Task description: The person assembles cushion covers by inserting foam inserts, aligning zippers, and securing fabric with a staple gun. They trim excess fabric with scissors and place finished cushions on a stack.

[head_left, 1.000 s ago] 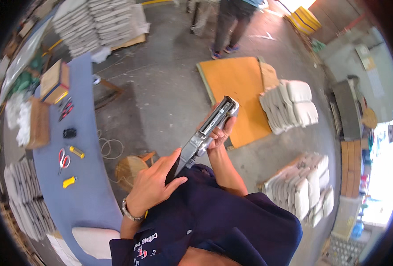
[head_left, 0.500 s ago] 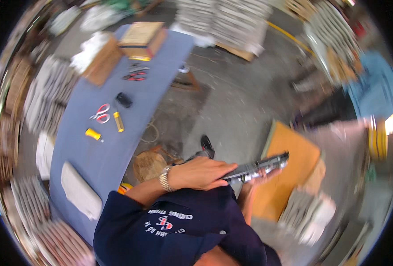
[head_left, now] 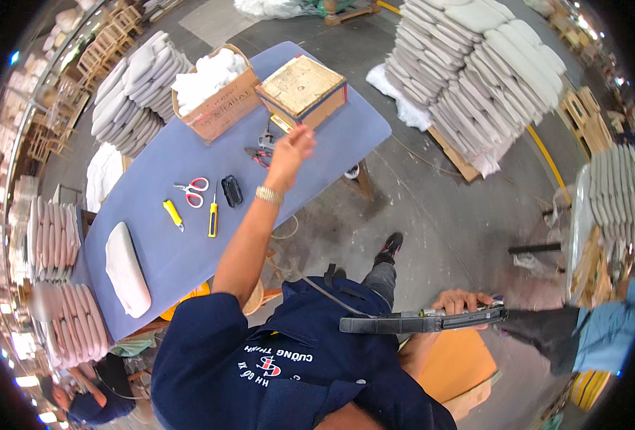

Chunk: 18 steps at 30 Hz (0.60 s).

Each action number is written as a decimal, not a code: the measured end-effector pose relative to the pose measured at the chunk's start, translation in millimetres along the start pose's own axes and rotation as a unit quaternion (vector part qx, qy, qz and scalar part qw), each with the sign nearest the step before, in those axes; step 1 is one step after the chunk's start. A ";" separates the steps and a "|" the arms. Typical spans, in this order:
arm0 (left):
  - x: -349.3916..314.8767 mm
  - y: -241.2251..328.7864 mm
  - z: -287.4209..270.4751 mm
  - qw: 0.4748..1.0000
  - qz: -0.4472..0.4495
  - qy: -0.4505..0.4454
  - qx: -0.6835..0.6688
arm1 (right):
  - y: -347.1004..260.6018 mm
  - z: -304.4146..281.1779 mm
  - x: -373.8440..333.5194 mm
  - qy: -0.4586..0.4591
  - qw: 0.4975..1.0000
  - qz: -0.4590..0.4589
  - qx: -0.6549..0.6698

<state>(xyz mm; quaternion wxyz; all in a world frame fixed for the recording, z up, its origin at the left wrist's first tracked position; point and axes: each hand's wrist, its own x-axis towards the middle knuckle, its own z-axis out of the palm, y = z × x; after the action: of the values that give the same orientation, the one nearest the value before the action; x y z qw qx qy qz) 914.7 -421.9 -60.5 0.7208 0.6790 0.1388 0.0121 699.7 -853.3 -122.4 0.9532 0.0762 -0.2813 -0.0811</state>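
Observation:
My left hand [head_left: 292,156] is stretched over the table beside the pliers [head_left: 259,157] and the near side of the wooden-topped box [head_left: 303,89]. Motion smears its fingers, so I cannot tell whether they hold anything. A small yellow item [head_left: 282,123] lies by that box. At the right, my right hand [head_left: 464,301] grips a long black staple gun [head_left: 396,324] with a metal section, held crosswise before my body. On the table are red-and-white scissors [head_left: 193,192], a yellow screwdriver [head_left: 213,218], a yellow-handled tool [head_left: 172,213] and a black case-like object [head_left: 231,191].
A blue-topped table [head_left: 153,261] bears a pale pad [head_left: 127,272] and a carton [head_left: 221,107] of white stuffing. Grey cushions [head_left: 468,79] are stacked beyond it. A person in blue [head_left: 608,337] is at the right, another person [head_left: 95,394] at lower left. An orange-topped surface [head_left: 450,369] stands nearby.
My left hand has left the staple gun and swung forward over the table to the box. The staple gun stays in my right hand, now lower. The view has shifted.

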 end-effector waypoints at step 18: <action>188.0 13.0 -25.9 0.909 -0.107 0.396 -0.079 | -33.6 -196.3 304.9 0.078 0.987 0.127 0.065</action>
<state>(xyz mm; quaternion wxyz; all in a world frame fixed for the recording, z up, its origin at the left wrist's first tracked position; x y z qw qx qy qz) 1092.0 -356.9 -83.3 0.6549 0.5408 0.4826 0.2137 1056.4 -926.7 -132.1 0.9678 0.1075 -0.2180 0.0654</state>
